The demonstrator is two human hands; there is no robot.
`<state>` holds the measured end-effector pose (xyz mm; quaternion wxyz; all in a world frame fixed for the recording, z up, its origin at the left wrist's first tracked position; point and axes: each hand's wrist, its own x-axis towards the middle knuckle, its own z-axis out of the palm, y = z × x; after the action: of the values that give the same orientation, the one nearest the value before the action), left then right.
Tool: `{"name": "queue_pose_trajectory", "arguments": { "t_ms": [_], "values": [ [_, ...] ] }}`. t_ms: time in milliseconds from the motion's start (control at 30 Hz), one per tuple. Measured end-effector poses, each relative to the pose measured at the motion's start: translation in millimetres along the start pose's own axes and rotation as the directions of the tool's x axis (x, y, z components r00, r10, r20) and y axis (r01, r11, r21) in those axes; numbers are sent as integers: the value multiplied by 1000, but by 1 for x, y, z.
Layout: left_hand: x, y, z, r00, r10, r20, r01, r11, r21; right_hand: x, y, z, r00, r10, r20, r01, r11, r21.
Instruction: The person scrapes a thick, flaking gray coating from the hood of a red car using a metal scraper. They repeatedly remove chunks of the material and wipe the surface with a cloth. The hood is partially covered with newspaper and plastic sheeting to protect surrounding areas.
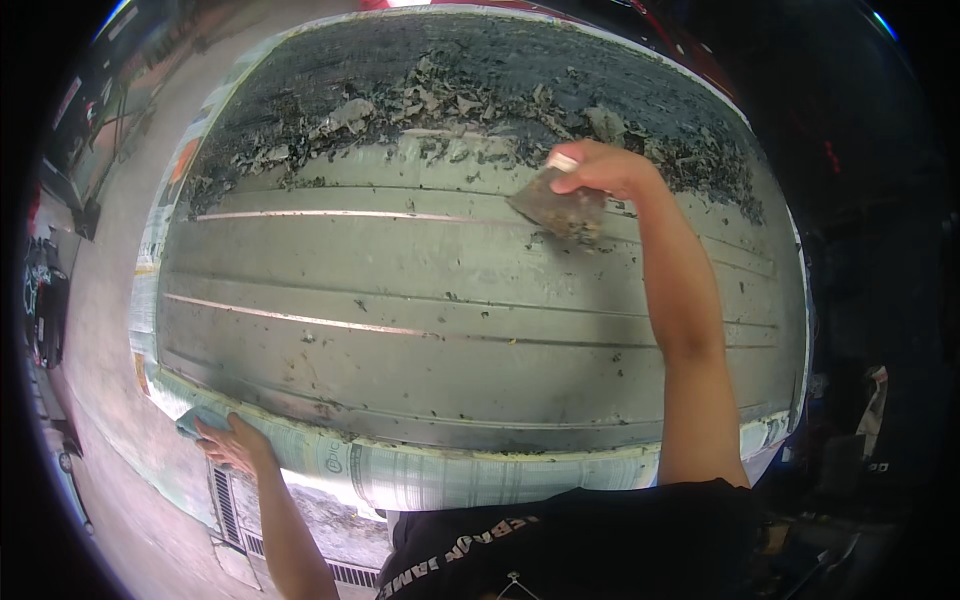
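My right hand (605, 170) is closed around a wide scraper (560, 207) with a pale handle end, over the middle right of a broad grey-green ribbed panel (300, 255). The scraper looks slightly blurred, with loose flakes about its blade. Beyond it lies a ragged band of dark peeled coating (430, 105), wrinkled and broken into scraps. At the near left corner my left hand (238, 445) rests with its fingers apart on the covered edge, touching or beside a small bluish-green patch (203, 420) that I cannot make out.
Printed masking sheet (430, 478) wraps the panel's near edge and continues along its left side. Small dark crumbs are scattered over the ribs. Concrete floor (110, 350) with a drain grating (225, 500) lies left and below. Something red and shiny (690, 45) stands behind.
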<state>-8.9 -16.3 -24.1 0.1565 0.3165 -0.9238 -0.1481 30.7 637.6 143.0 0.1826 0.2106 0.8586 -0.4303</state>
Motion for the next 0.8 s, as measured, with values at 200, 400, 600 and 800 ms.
{"name": "queue_pose_trajectory", "arguments": {
  "t_ms": [200,400,600,800],
  "values": [
    [-1,-5,3,1000,2,0,-2,1000,-3,-37,29,-47,956,-73,-283,109,987,115],
    [-3,4,-5,1000,-10,9,10,1000,14,-68,49,-66,962,-86,-259,11,961,-276],
    [2,-2,1,1000,2,-5,-2,1000,30,-52,33,-44,945,-190,-266,44,881,-472],
    [-3,0,-5,1000,11,-4,-11,1000,27,-47,22,-43,954,-169,-247,8,840,-543]
  ]
}}
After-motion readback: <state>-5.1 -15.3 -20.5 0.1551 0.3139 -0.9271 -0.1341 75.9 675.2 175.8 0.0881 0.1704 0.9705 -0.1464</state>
